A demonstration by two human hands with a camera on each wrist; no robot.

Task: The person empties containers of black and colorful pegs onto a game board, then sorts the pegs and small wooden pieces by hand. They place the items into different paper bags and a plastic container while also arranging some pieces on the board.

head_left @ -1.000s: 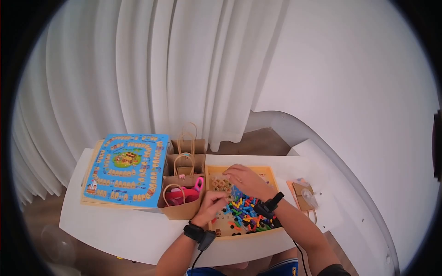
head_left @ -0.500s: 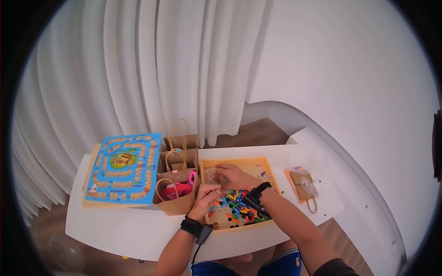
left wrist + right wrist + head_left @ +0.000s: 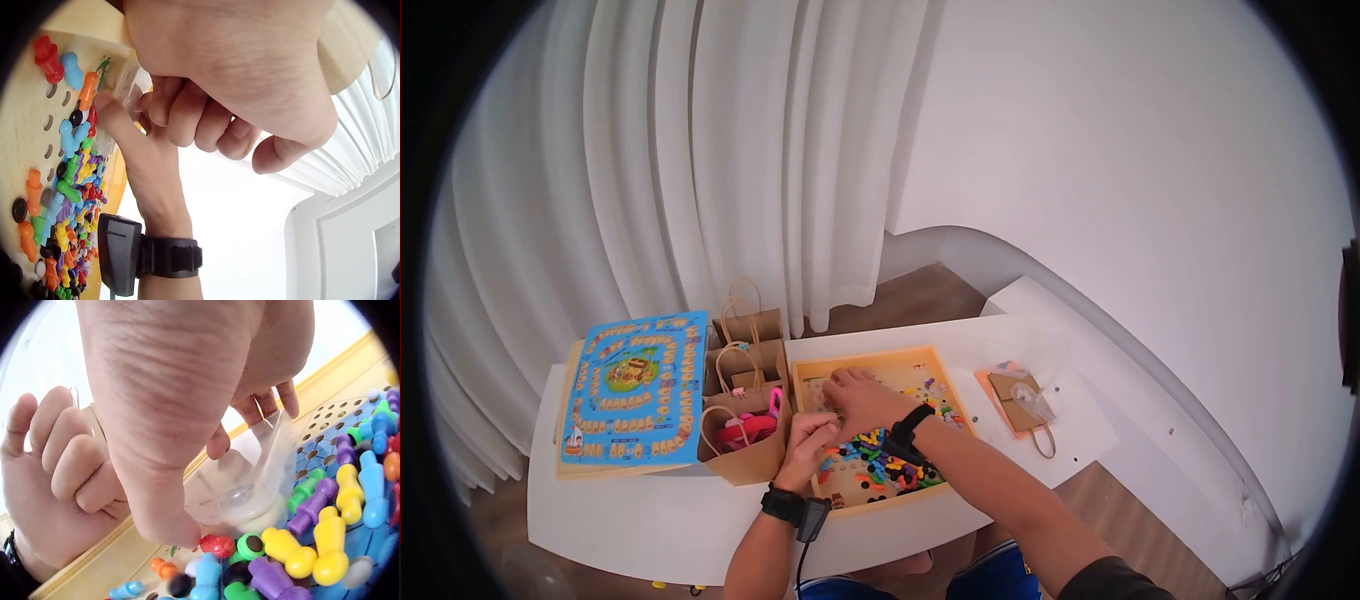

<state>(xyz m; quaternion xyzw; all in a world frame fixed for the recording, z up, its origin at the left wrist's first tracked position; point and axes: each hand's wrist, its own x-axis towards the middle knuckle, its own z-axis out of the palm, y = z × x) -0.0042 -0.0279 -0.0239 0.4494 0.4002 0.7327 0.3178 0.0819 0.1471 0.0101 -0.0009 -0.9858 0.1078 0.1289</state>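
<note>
My right hand [image 3: 862, 402] reaches into the left part of a shallow wooden tray [image 3: 950, 385]. In the right wrist view it grips a small clear plastic box [image 3: 253, 490], thumb at the near side and fingertips over the far rim. My left hand [image 3: 805, 445] is at the tray's left edge, close beside the right. Its fingers are curled toward the palm, and nothing shows between them. Below the hands lies a heap of colourful peg-shaped game pieces [image 3: 330, 537], on a blue board printed with holes [image 3: 312, 456]. Black and white round pieces are mixed in.
Brown paper bags [image 3: 750, 462] stand in a row left of the tray, the front one holding something pink. Beyond them lies a blue game board [image 3: 670, 440]. On the right a flattened paper bag [image 3: 1020, 402] lies on the white table [image 3: 650, 520].
The head view has swung, so the table and its things appear farther left. My right hand has moved leftward within the tray, closer to the left hand, which stays by the tray's left edge.
</note>
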